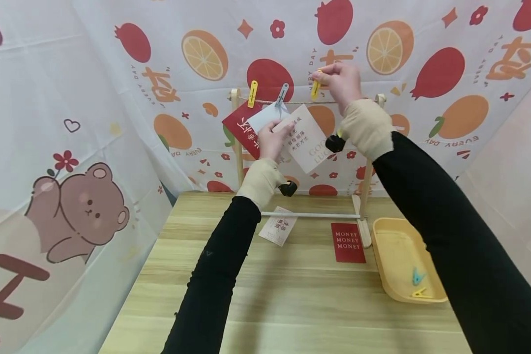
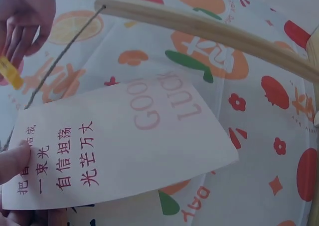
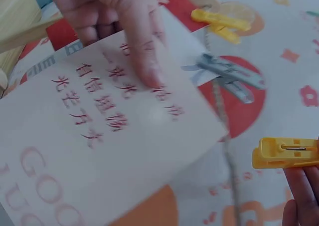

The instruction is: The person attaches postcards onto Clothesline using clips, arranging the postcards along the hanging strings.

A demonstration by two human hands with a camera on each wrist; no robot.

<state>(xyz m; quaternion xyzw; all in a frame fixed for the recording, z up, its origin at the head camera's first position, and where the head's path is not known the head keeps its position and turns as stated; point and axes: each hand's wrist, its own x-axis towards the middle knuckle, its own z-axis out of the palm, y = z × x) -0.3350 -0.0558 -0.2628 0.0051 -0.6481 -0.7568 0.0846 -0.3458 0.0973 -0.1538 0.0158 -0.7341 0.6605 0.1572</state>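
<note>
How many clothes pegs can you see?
5: a yellow peg on the hanging red card, a grey peg on the pale blue card, a second yellow peg in the right hand, a blue peg and third yellow peg in the tray. The right sleeve could hide more.

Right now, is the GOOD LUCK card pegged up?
Unpegged: the left hand pinches the card; the right hand holds a yellow peg apart from it.

Long black sleeves meet beige wrist wraps, each bearing a small black device.
</note>
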